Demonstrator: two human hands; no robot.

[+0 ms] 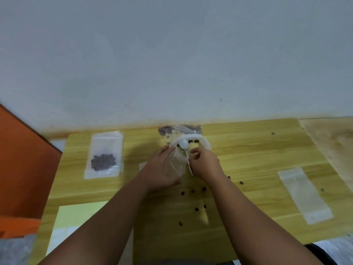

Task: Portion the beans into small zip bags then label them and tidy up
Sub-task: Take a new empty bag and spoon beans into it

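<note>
My left hand (162, 169) grips a small clear zip bag (174, 165) at the middle of the wooden table (248, 161). My right hand (204, 163) pinches a white plastic spoon (185, 146) whose bowl sits at the bag's mouth. Just behind lies a white bowl (204, 143) with a few dark beans, and a larger clear bag of beans (168, 131) by the wall. A filled zip bag (104, 155) with dark beans lies at the left. An empty zip bag (303, 196) lies at the right.
Several loose beans (193, 191) are scattered on the table near my forearms and to the right. A pale yellow sheet (76, 217) lies at the front left edge. An orange surface (23, 159) stands left of the table; a grey wall is behind.
</note>
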